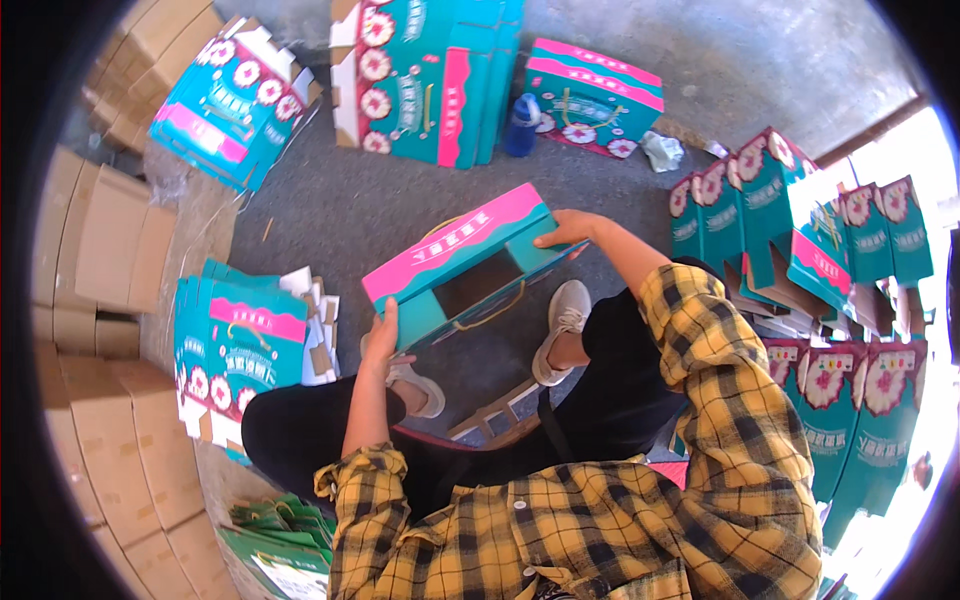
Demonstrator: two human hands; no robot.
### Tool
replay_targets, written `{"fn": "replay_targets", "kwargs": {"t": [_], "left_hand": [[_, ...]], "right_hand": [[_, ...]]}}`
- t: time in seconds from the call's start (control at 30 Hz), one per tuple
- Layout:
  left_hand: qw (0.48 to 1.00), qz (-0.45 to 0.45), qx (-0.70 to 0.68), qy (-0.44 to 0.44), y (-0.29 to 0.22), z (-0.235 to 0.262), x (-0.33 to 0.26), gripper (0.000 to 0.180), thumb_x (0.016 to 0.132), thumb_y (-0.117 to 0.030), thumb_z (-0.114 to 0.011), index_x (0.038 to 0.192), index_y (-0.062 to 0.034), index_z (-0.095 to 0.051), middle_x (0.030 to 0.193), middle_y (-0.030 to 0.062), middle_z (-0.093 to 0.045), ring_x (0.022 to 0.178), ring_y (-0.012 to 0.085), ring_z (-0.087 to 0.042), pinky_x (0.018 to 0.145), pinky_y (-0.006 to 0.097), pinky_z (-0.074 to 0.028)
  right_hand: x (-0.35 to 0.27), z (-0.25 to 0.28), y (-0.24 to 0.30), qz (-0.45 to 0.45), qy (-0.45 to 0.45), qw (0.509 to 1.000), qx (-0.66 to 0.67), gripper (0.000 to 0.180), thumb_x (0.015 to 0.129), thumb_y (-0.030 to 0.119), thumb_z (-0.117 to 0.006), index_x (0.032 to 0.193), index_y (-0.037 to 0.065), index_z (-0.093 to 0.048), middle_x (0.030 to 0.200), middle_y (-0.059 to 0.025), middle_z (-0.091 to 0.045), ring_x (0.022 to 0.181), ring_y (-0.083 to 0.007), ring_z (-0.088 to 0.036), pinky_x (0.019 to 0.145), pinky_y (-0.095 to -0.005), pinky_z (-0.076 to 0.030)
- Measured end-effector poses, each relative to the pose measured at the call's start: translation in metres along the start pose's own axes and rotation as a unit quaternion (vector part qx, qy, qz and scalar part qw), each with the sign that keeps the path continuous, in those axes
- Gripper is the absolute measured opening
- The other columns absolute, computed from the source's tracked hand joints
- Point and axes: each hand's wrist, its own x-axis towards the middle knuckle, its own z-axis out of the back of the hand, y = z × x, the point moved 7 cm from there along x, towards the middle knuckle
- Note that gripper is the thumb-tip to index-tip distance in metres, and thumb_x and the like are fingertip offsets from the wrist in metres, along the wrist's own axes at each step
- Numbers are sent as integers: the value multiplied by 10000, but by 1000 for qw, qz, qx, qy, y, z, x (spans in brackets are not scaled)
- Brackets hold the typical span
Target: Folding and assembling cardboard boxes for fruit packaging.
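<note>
Between my two hands is a teal carton [425,318] with a wavy pink top flap and cord handles. Its top is partly open, and a dark gap shows between the two teal end flaps. My left hand [381,338] grips the near-left end, thumb up along the corner. At the far-right end my right hand [573,229] holds the carton, thumb on the end flap and fingers underneath. The carton is tilted, above the floor and in front of my shoes.
Flat teal cartons lie stacked at left [245,345], far left [225,110] and far middle [420,85]. A blue bottle [521,128] stands by a formed carton [590,100]. Formed cartons [835,400] pile up on the right. Brown boxes [115,240] line the left side.
</note>
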Motion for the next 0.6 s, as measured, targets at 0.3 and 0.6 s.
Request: {"fn": "replay_targets", "kwargs": {"t": [0.3, 0.6], "left_hand": [[976, -200, -35, -73, -73, -14, -14, 751, 937, -562, -437, 1409, 9, -311, 1364, 179, -431, 1213, 286, -471, 989, 392, -408], [907, -417, -54, 8, -221, -106, -79, 610, 985, -455, -411, 1419, -52, -269, 1380, 118, -384, 1218, 232, -458, 989, 380, -401]], "right_hand": [[-59, 65, 42, 146, -243, 933, -222, 616, 741, 389, -742, 1159, -22, -554, 1095, -218, -625, 1035, -364, -603, 835, -429, -513], [-303, 118, 41, 365, -536, 759, -60, 591, 830, 55, -626, 1371, 15, -393, 1343, -192, -474, 1245, -319, -466, 985, -387, -418]]}}
